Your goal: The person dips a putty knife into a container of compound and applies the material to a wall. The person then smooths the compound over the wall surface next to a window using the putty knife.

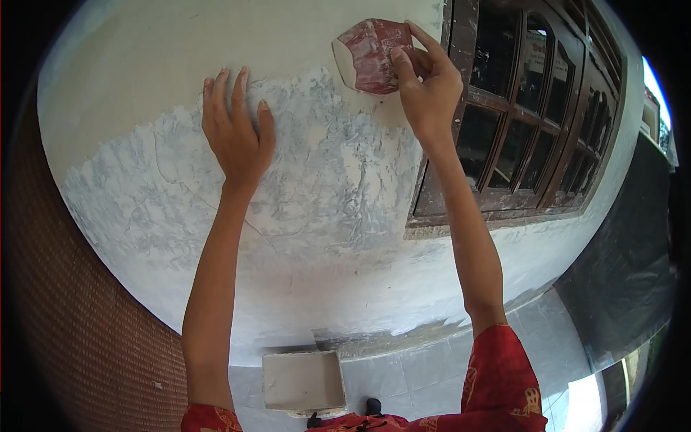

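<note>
My right hand (432, 90) pinches a creased, dark red sheet of sandpaper (373, 57) between thumb and fingers at its right edge. The sheet lies against the wall (302, 165), just left of the window frame, and its left edge shows a pale underside. My left hand (236, 129) rests open on the wall to the left, fingers pointing up and thumb apart, with nothing in it. Around and below both hands the wall is patchy grey and white with rough, cracked filler. Above them its surface is smoother and cream coloured.
A brown wooden window (518, 108) with several glass panes is set in the wall at right. Below, a pale rectangular container (302, 385) stands on grey floor tiles (389, 374) near my feet. A woven brown panel (93, 317) borders the left; a dark sheet (619, 266) hangs at right.
</note>
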{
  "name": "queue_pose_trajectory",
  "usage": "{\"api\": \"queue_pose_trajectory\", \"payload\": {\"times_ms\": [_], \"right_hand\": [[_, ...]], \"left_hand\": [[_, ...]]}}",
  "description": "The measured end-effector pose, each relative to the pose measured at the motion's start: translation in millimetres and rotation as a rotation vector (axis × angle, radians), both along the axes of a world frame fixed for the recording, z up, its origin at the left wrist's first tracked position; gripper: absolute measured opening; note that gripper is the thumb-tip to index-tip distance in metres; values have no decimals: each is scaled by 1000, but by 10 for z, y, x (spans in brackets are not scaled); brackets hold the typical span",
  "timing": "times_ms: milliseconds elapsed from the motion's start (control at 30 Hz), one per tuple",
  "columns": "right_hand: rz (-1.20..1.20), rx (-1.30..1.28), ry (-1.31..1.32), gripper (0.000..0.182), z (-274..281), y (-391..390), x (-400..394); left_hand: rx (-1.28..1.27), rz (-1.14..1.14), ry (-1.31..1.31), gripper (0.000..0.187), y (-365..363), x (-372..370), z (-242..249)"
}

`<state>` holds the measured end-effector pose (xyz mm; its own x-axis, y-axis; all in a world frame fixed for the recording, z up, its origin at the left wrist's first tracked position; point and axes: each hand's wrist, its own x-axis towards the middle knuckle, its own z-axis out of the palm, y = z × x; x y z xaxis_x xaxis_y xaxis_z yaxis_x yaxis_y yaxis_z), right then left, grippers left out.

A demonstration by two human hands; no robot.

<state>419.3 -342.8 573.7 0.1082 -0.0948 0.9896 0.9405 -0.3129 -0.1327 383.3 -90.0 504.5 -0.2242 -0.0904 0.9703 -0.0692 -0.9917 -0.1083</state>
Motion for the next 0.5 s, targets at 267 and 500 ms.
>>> {"api": "queue_pose_trajectory", "payload": {"times_ms": [267,500], "right_hand": [[245,246,-17,41,12,-148,26],[103,198,42,42,-50,-198,125]], "left_hand": [[5,13,7,49,-32,-23,-1],[-5,14,-23,49,-14,-9,8]]}}
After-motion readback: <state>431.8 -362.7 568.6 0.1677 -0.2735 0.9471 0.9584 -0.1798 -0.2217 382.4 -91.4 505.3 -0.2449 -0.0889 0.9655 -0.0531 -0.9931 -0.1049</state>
